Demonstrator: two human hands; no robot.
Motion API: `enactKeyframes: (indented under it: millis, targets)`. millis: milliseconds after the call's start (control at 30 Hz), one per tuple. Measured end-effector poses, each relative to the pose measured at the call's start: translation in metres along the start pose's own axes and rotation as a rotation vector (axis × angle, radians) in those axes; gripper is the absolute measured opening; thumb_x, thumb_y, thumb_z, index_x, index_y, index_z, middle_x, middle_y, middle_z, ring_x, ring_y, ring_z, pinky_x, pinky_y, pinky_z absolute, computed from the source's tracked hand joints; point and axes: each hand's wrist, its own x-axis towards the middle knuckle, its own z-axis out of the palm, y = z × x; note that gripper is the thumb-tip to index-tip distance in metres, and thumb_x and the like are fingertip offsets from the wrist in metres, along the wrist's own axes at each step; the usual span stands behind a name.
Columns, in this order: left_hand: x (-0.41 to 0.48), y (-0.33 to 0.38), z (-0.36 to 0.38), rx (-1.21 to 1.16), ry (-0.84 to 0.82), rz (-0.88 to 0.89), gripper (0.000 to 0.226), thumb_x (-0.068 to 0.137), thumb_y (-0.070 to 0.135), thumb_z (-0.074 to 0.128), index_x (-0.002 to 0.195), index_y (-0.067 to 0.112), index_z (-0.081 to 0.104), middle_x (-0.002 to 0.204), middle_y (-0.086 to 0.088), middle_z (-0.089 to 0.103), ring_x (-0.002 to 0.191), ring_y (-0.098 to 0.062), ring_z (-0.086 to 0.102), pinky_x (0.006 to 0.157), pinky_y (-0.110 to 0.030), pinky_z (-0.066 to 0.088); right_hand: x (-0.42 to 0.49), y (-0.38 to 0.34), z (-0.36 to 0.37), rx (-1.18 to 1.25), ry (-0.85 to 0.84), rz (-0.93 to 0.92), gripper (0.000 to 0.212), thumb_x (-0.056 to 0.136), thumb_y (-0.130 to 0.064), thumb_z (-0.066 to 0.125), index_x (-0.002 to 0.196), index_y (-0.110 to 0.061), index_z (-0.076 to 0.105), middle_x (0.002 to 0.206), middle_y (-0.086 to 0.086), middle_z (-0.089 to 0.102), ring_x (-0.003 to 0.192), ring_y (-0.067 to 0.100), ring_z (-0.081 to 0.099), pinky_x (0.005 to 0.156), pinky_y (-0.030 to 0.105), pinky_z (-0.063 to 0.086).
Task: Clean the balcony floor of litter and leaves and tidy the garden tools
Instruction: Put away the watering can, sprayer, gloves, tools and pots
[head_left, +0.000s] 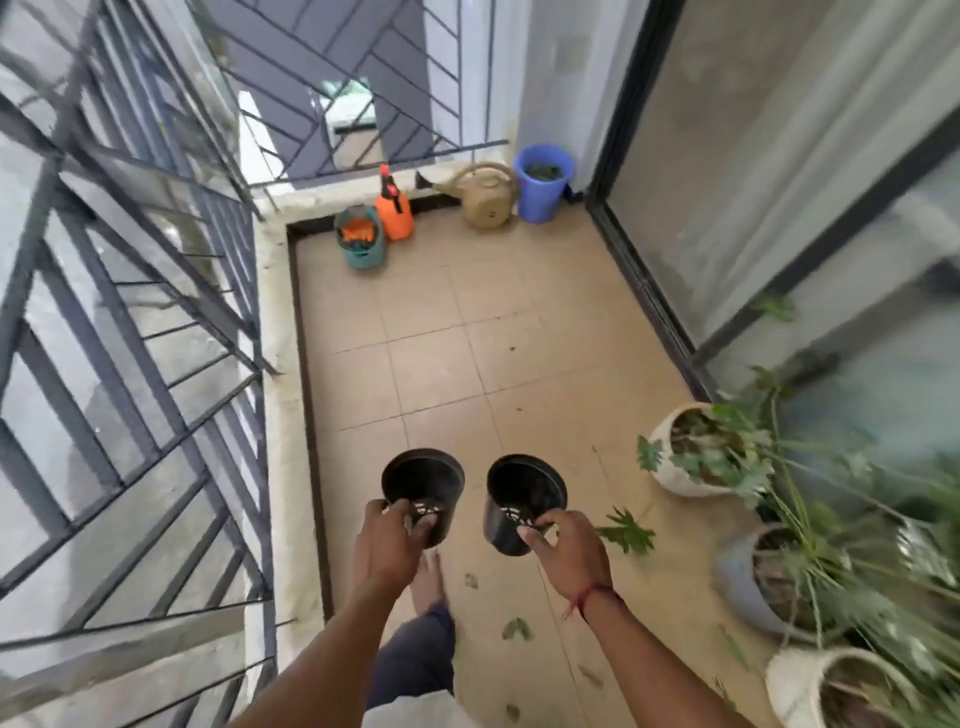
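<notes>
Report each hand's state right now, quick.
Left hand: closed, fingers gripping the left black pot.
Right hand: closed, fingers gripping the right black pot.

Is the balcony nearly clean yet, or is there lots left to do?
Partly. Done: at the far end the teal tool bucket, orange sprayer, watering can and blue bucket of green bits stand in a row. In hand: the left hand grips a black pot, the right hand a second black pot. Left: a big green leaf and smaller leaves lie on the tiles.
</notes>
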Motion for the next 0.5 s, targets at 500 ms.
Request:
enactKeyframes:
  millis: [500]
  targets:
    - [0.243,0.014,-0.146,-0.126,0.104,-0.201,0.029,0.094,0.047,0.056,0.106,0.022,0.063,0.112,-0.002,0.053,0.087,-0.017,0.055,0.075,-0.028,0.044,0.253,-0.212,0.005,-0.003,-0.104,-0.067,0.021,0.084,-0.045,0.069,0.090,-0.026,0.063,0.096,-0.001,0.062,0.082,0.017,0.060,0.054,0.016,0.041]
